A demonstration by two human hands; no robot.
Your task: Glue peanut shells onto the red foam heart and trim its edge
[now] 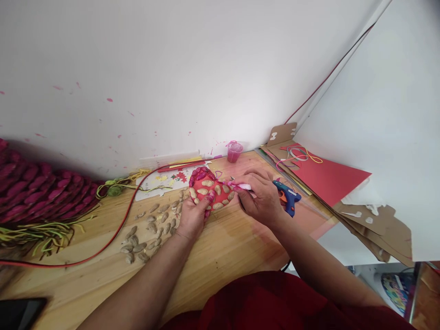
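My left hand (pixel 193 215) grips the lower edge of a red round craft piece (pixel 210 192) studded with peanut shells, part of it painted glittery pink. My right hand (pixel 261 195) is closed round a thin white-handled brush (pixel 240 186), its tip at the right side of the piece. Both hands rest over the wooden table (pixel 220 256). A small cup of pink paint (pixel 234 151) stands behind them by the wall.
Loose peanut shells (pixel 151 231) lie left of my left hand. A blue glue gun (pixel 288 196) sits just right of my right hand. Red paper and cardboard (pixel 326 176) lie at the right. Pink-painted shells (pixel 37 192), green yarn and a red cord (pixel 113 236) are at the left.
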